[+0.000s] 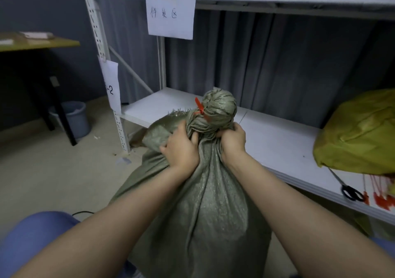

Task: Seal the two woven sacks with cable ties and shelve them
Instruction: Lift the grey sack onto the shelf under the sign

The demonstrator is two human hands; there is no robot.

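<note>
Both left hand point(181, 147) and right hand point(232, 140) are gripping the grey sack point(205, 202); I am noting shelf point(277, 140) bearing yellow sack point(359, 132), scissors point(350, 191).

1. The left hand point(181, 147) and the right hand point(232, 139) are bare.
2. The left forearm point(119, 220) and the right forearm point(288, 202) are bare from the wrists down to the frame's bottom edge.
3. A smooth periwinkle-blue cloth garment point(32, 241) covers a rounded leg at lower left; it is too blurred to tell its weave.
4. A sliver of blue cloth point(384, 245) of the same shade shows at the right edge, and a small patch lies at the bottom edge beneath the left forearm.
</note>
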